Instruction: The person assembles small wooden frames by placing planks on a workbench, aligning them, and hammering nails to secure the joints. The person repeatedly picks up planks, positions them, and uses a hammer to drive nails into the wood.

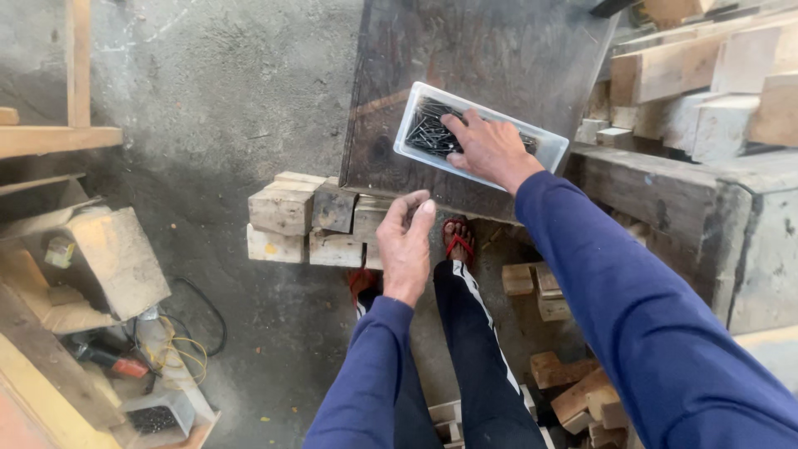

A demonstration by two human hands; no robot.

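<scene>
The fingers of my right hand [490, 148] reach down into a shallow, clear plastic rectangular tray [544, 150], their tips resting among a heap of thin dark metal nails [428, 131]; the fingers lie close together and slightly curled, and I cannot tell whether they have pinched a nail yet. My left hand [406, 245] hovers lower and nearer my body, palm turned partly up, fingers loosely curled and thumb bent inward; whether it cups anything is hidden from me. Both arms wear dark blue long sleeves. The tray sits near the front edge of a dark, worn wooden board [474, 58] that serves as a work surface. Just beside the board's near left corner lies a stack of short pale wood blocks [291, 220]. Below my hands I see my dark trousers with a white side stripe, and a red sandal [459, 237] on the grey concrete floor [224, 91]. Rough timber beams [698, 75] are piled to the right, small offcuts [573, 391] scatter near my feet, and a slanted wooden box [112, 262] stands at the left. As I judge it, nail picking is only beginning: the tray looks well stocked, and no nail stands driven anywhere in sight.
</scene>
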